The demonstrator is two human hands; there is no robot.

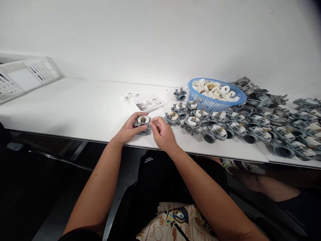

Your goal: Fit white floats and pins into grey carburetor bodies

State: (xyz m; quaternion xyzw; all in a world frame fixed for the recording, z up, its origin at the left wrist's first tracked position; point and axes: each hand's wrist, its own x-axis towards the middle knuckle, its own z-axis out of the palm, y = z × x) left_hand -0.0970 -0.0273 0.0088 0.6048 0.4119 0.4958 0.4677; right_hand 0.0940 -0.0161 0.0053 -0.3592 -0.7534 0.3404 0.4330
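Near the table's front edge, my left hand is wrapped round a grey metal carburetor body with a white ring-shaped float on top. My right hand is at the body's right side, thumb and forefinger pinched together; whatever lies between those fingertips is too small to make out. Just behind the hands is a white tray holding several thin metal pins. A few loose white floats lie to the left of that tray. Similar metal bodies with white floats start just right of my right hand.
A blue basket full of white floats stands at the right, behind rows of metal bodies. More bodies are piled at the far right. A white slatted crate is at the far left. Another person's leg shows below the table at right.
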